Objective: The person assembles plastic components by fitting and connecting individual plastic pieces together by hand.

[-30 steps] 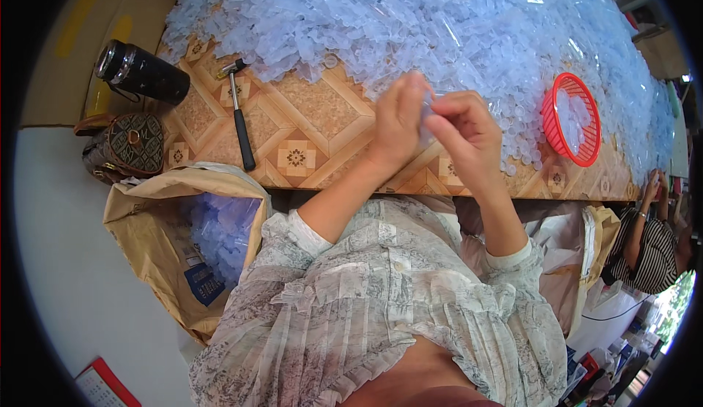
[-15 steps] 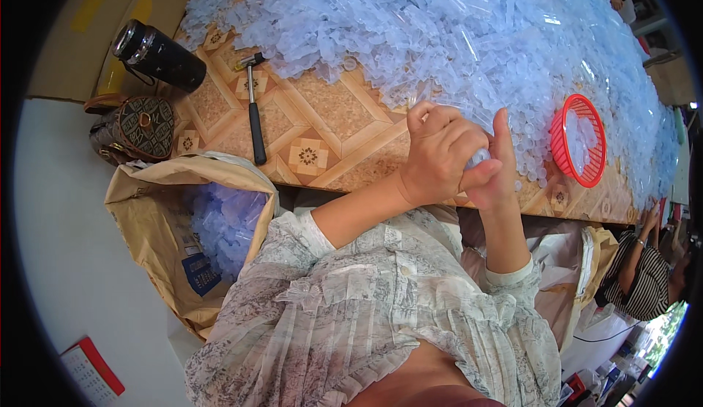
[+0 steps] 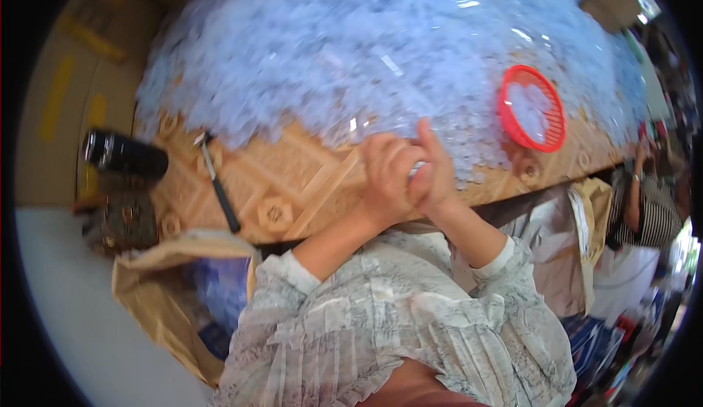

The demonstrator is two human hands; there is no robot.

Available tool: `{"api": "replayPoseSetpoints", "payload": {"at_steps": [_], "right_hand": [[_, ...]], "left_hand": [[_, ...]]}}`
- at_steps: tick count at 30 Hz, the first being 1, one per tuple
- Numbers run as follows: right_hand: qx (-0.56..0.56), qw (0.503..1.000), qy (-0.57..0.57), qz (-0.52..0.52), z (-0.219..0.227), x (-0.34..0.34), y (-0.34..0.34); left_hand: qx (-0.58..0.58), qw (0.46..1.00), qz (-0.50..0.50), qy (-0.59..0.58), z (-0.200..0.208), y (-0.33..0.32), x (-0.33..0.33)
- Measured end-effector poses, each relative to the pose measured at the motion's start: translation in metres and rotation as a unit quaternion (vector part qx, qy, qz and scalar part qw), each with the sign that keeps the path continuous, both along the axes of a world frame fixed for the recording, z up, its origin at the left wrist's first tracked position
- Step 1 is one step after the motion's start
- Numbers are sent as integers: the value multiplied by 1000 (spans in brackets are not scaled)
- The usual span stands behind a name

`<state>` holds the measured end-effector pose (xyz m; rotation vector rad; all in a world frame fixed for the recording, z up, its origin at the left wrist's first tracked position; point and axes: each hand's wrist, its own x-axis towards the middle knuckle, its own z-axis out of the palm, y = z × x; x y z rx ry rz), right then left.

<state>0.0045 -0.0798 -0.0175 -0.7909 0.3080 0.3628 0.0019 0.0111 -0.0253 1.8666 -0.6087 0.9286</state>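
Close to the table's front edge, my left hand (image 3: 386,178) is closed, its fingers curled against my right hand (image 3: 437,172). One digit of the right hand points up while the others bend inward. Between the two hands a bit of a small clear plastic piece (image 3: 417,168) shows; its full shape is hidden by the fingers. Just beyond them spreads a large heap of clear, bluish plastic pieces (image 3: 315,63), blurred in this view. A red plastic basket (image 3: 560,132) with some of these pieces inside stands to the right of my hands.
Left on the patterned table (image 3: 311,180) lie a hammer (image 3: 222,196) and a black flask (image 3: 128,156), with a brown patterned bag (image 3: 124,220) nearer. An open paper sack (image 3: 157,312) holding bluish pieces stands below. Another person (image 3: 644,205) is at far right.
The whole view has tilted and blurred: the hammer and flask sit lower, the basket higher and further left. My hands stay together around the clear piece, pressed closer.
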Motion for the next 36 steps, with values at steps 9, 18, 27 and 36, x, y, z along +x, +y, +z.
{"api": "replayPoseSetpoints", "payload": {"at_steps": [9,18,27,36], "right_hand": [[-11,966,-65,248,30,45,-29],[-290,935,-145,143,10,7,-52],[-489,832,-240,108,-9,4,-41],[-684,566,-443,122,-23,13,16]], "left_hand": [[-332,872,-73,353,28,18,32],[-429,759,-101,478,-5,83,6],[-128,880,47,455,-23,95,-23],[121,920,99,360,-15,97,-15]]}}
